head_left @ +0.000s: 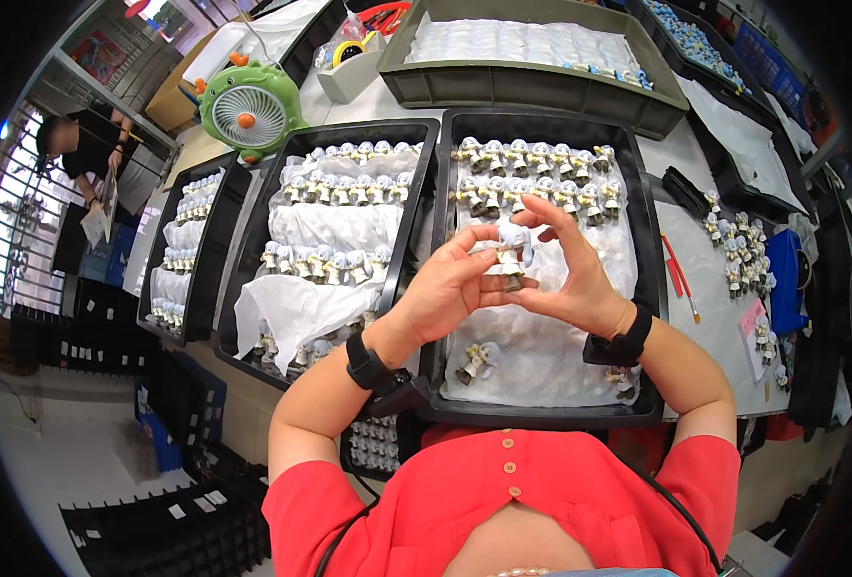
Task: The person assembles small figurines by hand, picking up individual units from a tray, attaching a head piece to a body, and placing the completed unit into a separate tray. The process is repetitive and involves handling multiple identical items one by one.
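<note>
Above a black tray lined with white sheet, my two hands hold one small figurine with pale blue hair and a light body. My left hand pinches it from the left, between thumb and fingers. From the right, my right hand curves round it, with thumb and fingers near its base and head. Rows of similar figurines stand at the tray's far end. Another figurine lies at its near left, and more figurines sit at the near right corner.
Left stand black trays of figurines in rows. A green fan and an olive bin are beyond. To the right lie red brushes, loose figurines and a blue object. Far left, another person stands holding something flat.
</note>
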The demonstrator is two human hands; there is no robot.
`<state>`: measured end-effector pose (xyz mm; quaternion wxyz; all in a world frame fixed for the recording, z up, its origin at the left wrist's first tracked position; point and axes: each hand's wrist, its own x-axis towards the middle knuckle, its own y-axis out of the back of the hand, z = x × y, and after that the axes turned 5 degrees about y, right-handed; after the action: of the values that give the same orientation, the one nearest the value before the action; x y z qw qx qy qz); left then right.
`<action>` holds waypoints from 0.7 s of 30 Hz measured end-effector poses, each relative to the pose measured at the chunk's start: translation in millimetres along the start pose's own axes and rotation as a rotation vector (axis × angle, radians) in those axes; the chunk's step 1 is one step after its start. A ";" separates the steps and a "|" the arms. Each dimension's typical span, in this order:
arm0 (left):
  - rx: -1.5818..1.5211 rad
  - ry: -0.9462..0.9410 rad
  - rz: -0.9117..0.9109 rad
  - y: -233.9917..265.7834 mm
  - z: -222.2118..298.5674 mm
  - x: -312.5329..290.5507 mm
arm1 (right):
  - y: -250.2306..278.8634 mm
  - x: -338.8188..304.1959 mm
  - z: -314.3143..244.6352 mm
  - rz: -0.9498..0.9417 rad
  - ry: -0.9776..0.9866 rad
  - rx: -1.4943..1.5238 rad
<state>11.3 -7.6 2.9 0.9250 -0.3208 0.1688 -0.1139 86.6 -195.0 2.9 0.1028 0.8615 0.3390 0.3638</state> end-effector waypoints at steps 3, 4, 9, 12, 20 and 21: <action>0.043 0.002 -0.032 -7.5 -2.1 1.3 | -2.9 1.4 -3.4 -0.009 0.146 -0.036; 0.047 -0.021 -0.051 -7.3 -4.1 1.7 | -3.6 1.4 -4.7 -0.017 0.168 -0.028; 0.072 -0.034 -0.108 -5.5 -6.9 3.0 | -7.0 1.2 -6.9 -0.016 0.142 0.046; 0.030 -0.020 -0.103 -7.3 -5.0 2.9 | -8.1 0.3 -5.1 -0.011 0.049 0.126; -0.003 -0.014 -0.086 -6.3 -3.7 3.7 | -3.5 1.4 -1.0 -0.027 -0.108 0.214; -0.027 -0.012 -0.089 -4.7 -4.6 4.2 | -3.0 1.4 -1.1 -0.030 -0.137 0.245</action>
<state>12.9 -15.1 1.5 0.9155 -0.3412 0.1505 -0.1507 85.0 -191.9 3.2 0.0250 0.8852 0.3861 0.2582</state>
